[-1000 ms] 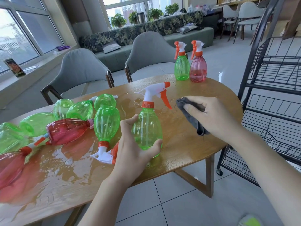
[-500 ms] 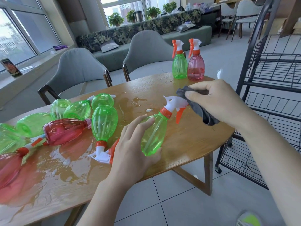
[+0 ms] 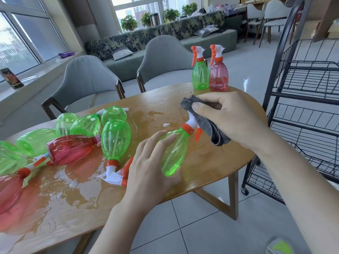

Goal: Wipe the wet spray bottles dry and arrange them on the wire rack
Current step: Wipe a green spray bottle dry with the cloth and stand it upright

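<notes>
While tilted: held bottle point(image 3: 173, 153) leans over the table point(image 3: 216, 162) edge, nozzle up-right.
Left hand point(image 3: 150, 165): curled round the bottle's body.
Right hand point(image 3: 233, 120): clenches a grey cloth point(image 3: 212, 129) against the spray head.
Pile point(image 3: 77, 142): green and red bottles lying in puddles, left.
Upright pair point(image 3: 210, 70): far table edge.
Rack point(image 3: 302, 107): right, beside the table.

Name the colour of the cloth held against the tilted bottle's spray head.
Dark grey cloth, seen in the head view.
</notes>
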`<state>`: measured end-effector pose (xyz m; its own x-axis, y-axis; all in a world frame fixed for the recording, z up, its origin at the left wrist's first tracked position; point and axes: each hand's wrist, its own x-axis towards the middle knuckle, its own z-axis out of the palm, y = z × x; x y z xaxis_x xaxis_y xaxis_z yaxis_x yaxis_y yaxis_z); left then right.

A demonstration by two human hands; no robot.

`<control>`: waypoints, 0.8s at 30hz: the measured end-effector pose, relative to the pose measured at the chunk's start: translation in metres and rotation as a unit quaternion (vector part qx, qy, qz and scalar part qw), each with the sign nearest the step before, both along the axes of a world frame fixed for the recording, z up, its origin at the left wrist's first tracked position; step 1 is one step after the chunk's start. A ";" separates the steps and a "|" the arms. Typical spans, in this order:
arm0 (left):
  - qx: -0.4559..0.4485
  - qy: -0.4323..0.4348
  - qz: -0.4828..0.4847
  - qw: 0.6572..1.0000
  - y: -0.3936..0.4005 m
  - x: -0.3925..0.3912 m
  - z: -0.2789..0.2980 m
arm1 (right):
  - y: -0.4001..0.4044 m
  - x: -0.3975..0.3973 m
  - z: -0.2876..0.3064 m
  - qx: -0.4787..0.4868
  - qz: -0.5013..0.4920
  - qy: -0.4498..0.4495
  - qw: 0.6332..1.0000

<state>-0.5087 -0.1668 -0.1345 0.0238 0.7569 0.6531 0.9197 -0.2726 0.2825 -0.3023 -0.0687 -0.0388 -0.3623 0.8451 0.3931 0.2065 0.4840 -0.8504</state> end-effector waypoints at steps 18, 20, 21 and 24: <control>-0.051 -0.174 0.016 0.983 0.000 0.005 -0.001 | -0.018 -0.048 -0.040 -0.300 -0.034 0.226 0.926; -0.045 -0.167 0.008 0.985 0.001 0.005 -0.002 | -0.020 -0.048 -0.040 -0.308 -0.033 0.240 0.920; -0.040 -0.163 0.001 0.986 0.001 0.004 -0.002 | -0.021 -0.048 -0.040 -0.311 -0.031 0.242 0.919; -0.042 -0.160 -0.033 0.986 -0.001 0.000 0.002 | -0.022 -0.049 -0.041 -0.315 -0.031 0.249 0.915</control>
<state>-0.5088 -0.1676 -0.1328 -0.1230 0.8122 0.5702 0.7608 -0.2917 0.5797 -0.3513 -0.0910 -0.0801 -0.2155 0.9735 -0.0763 -0.2723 -0.1350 -0.9527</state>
